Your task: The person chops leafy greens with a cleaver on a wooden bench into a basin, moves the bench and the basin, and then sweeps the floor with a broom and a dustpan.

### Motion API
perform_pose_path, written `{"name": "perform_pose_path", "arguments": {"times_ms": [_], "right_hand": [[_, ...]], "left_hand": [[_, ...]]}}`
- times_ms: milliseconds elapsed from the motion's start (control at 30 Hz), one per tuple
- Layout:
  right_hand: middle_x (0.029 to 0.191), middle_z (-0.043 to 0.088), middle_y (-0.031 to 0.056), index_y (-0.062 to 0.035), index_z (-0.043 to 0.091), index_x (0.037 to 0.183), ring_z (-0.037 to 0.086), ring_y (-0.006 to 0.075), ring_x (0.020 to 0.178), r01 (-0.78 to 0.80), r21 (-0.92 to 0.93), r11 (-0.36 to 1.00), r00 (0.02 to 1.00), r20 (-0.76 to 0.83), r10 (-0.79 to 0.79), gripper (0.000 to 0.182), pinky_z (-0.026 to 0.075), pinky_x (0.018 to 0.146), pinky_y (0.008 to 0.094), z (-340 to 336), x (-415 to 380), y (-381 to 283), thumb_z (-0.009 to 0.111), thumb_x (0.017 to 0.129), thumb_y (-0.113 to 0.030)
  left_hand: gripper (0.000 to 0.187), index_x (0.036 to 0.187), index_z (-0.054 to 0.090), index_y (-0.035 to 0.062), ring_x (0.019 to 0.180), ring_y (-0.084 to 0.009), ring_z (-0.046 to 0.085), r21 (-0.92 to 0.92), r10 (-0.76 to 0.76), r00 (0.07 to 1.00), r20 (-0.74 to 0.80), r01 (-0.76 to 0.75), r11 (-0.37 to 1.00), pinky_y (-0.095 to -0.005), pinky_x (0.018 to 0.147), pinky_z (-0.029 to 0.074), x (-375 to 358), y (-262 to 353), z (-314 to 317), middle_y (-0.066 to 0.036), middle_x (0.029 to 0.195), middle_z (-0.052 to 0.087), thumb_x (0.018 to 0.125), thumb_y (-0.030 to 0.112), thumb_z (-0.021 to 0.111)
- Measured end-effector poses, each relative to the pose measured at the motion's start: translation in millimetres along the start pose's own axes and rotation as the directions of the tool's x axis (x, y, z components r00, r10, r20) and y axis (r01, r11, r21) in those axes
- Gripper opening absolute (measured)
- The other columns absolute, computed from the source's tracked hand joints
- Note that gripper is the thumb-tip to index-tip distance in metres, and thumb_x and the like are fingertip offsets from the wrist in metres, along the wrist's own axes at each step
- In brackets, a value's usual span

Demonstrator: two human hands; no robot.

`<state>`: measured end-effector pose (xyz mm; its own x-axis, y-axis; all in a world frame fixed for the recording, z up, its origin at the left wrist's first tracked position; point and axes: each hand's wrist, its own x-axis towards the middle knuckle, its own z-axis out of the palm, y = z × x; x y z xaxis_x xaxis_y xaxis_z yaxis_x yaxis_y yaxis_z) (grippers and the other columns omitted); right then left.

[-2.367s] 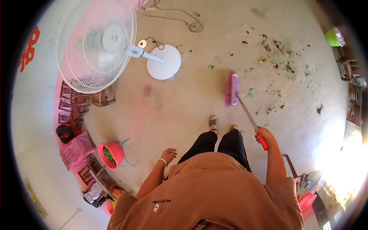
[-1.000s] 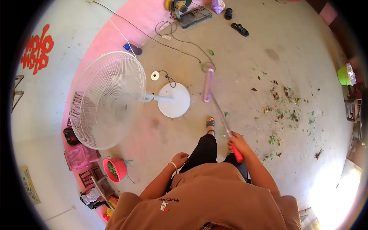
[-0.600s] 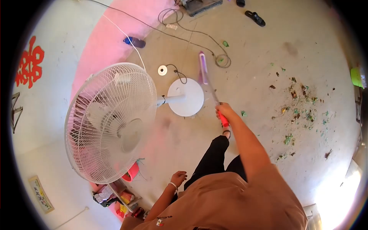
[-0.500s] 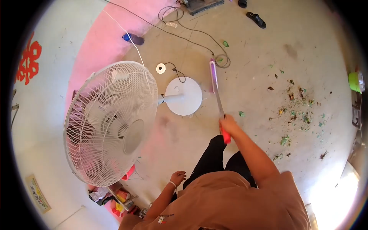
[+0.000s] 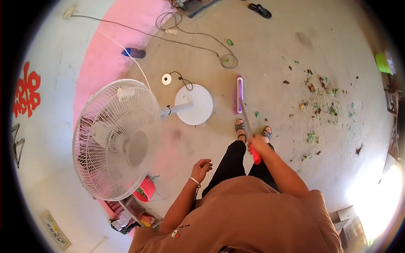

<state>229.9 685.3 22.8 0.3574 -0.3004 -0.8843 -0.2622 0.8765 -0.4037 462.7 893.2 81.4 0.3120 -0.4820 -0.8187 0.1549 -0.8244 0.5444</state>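
A broom with a purple-and-white head [image 5: 239,96] and a thin handle ending in a red grip is in front of my legs, its head down at the floor. My right hand [image 5: 258,146] is wrapped round the handle just above the red grip. By my left thigh hangs my left hand [image 5: 201,169], empty, fingers loosely apart, a pale bracelet on the wrist. A small green scrap [image 5: 257,114] lies just right of the broom head. Farther right, leaf bits and dirt [image 5: 322,103] are scattered across the floor.
A large white standing fan [image 5: 116,139] rises at my left on its round base [image 5: 202,110]. A dark cable [image 5: 198,42] loops over the floor ahead. Also about are a blue bottle [image 5: 134,52], a black slipper [image 5: 260,10], a pink bucket [image 5: 146,189] and a green container [image 5: 383,63].
The broom head has swung nearer my feet and its grip has shifted slightly right. My left hand has risen a little. The view has turned, bringing my sandalled feet into sight.
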Motion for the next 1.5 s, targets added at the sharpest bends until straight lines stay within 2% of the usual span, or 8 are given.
{"name": "perform_pose_path", "arguments": {"times_ms": [100, 300, 433, 600, 833, 1033, 1200, 1500], "right_hand": [[0.066, 0.052, 0.0077, -0.0012, 0.045, 0.103, 0.052, 0.0193, 0.046, -0.109, 0.084, 0.990, 0.994, 0.003, 0.109, 0.023, 0.045, 0.039, 0.0332, -2, -78, 12, 0.051, 0.081, -0.006], [0.067, 0.050, 0.0062, -0.0071, 0.045, 0.100, 0.049, 0.0164, 0.047, -0.246, 0.275, 0.929, 0.961, 0.197, 0.196, 0.020, 0.042, 0.041, 0.0288, -90, -42, 64, 0.054, 0.083, -0.011], [0.064, 0.050, 0.0058, -0.0055, 0.047, 0.088, 0.049, 0.0162, 0.046, -0.268, 0.552, 0.789, 0.963, 0.161, 0.215, 0.012, 0.041, 0.039, 0.0295, -151, -30, 109, 0.053, 0.084, -0.014], [0.061, 0.049, 0.0071, -0.0027, 0.049, 0.084, 0.049, 0.0165, 0.045, -0.020, 0.094, 0.995, 0.970, -0.240, 0.043, 0.010, 0.041, 0.040, 0.0293, -169, -88, 92, 0.053, 0.081, -0.011], [0.065, 0.050, 0.0055, -0.0039, 0.049, 0.092, 0.047, 0.0131, 0.046, 0.027, 0.194, 0.981, 0.999, -0.022, -0.024, 0.013, 0.039, 0.039, 0.0272, -155, -107, -3, 0.053, 0.081, -0.010], [0.067, 0.050, 0.0038, -0.0056, 0.050, 0.096, 0.046, 0.0119, 0.046, 0.001, 0.241, 0.970, 0.991, 0.129, -0.033, 0.018, 0.038, 0.039, 0.0257, -96, -23, -101, 0.055, 0.081, -0.012], [0.066, 0.052, 0.0060, -0.0028, 0.048, 0.096, 0.050, 0.0149, 0.047, -0.038, 0.198, 0.980, 0.994, -0.093, 0.057, 0.019, 0.042, 0.039, 0.0285, -67, 4, -151, 0.054, 0.079, -0.011], [0.059, 0.051, 0.0100, 0.0014, 0.046, 0.086, 0.051, 0.0195, 0.040, -0.390, 0.036, 0.920, 0.844, -0.387, 0.372, 0.025, 0.046, 0.034, 0.0350, -107, 78, -138, 0.056, 0.081, -0.020]], "left_hand": [[0.029, 0.110, 0.057, -0.0022, 0.081, -0.0192, 0.063, 0.087, -0.052, 0.991, 0.124, 0.041, 0.995, -0.0291, 0.074, 0.050, 4, -16, 15, -0.013, 0.095, 0.065, 0.084, 0.010, 0.054], [0.029, 0.105, 0.062, 0.0002, 0.078, -0.0200, 0.064, 0.552, -0.215, 0.972, 0.095, 0.128, 0.824, -0.0313, 0.072, 0.051, -10, -29, 36, -0.014, 0.091, 0.066, 0.079, 0.013, 0.057], [0.029, 0.104, 0.063, 0.0014, 0.076, -0.0218, 0.064, 0.552, 0.024, 0.989, 0.148, -0.103, 0.828, -0.0312, 0.073, 0.051, 2, -26, 40, -0.015, 0.090, 0.067, 0.080, 0.016, 0.055], [0.028, 0.103, 0.063, 0.0044, 0.090, -0.0249, 0.063, 0.595, 0.056, 0.988, 0.147, -0.133, 0.792, -0.0334, 0.082, 0.048, 18, 25, 74, -0.015, 0.097, 0.066, 0.079, 0.017, 0.056], [0.029, 0.102, 0.063, 0.0045, 0.090, -0.0304, 0.062, 0.753, 0.147, 0.970, 0.193, -0.242, 0.612, -0.0351, 0.083, 0.048, 59, 83, 99, -0.016, 0.099, 0.065, 0.078, 0.017, 0.054], [0.026, 0.099, 0.064, 0.0069, 0.095, -0.0329, 0.060, 0.904, -0.014, 0.926, 0.378, -0.366, 0.219, -0.0395, 0.084, 0.047, 188, 196, 104, -0.016, 0.100, 0.065, 0.077, 0.018, 0.055], [0.025, 0.098, 0.065, 0.0089, 0.095, -0.0318, 0.061, 0.849, 0.059, 0.950, 0.307, -0.301, 0.435, -0.0389, 0.083, 0.047, 304, 295, 101, -0.017, 0.101, 0.064, 0.078, 0.018, 0.054], [0.020, 0.091, 0.065, 0.0082, 0.094, -0.0317, 0.060, 0.901, -0.015, 0.989, 0.145, -0.125, 0.415, -0.0385, 0.082, 0.048, 543, 349, 78, -0.016, 0.098, 0.064, 0.078, 0.018, 0.054]]}}
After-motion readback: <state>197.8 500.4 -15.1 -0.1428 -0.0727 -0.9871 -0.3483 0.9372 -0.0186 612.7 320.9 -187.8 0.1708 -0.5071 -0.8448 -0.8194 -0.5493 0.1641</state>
